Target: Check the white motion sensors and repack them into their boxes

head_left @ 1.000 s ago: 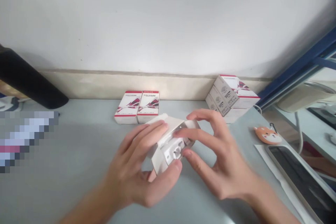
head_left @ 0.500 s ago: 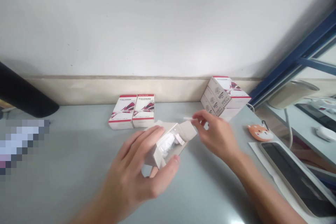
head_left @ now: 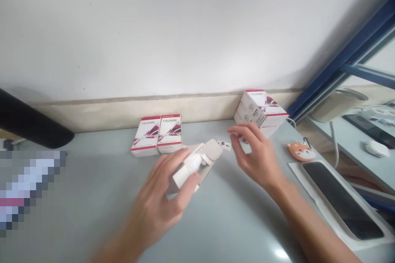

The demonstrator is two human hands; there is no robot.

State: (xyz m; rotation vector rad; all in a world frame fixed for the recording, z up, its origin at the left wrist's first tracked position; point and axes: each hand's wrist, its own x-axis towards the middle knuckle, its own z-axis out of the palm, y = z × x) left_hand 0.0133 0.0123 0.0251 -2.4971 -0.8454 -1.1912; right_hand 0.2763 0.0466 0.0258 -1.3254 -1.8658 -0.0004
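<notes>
My left hand is wrapped round a small white cardboard box, tilted, with its end flap standing open. Inside it shows a white item in a clear plastic bag, whose kind I cannot make out. A small printed card lies on the table just beyond the flap. Close to the card's right side, my right hand hovers with thumb and forefinger apart and nothing visible between them.
Two red-and-white boxes lie side by side near the wall. Similar boxes are stacked at the back right. An orange dog-face case and a phone on white paper are at right. A black cylinder juts in from the left.
My right hand has let go of the small white card, which now lies on the table, and its fingers have parted. The box in my left hand has shifted slightly.
</notes>
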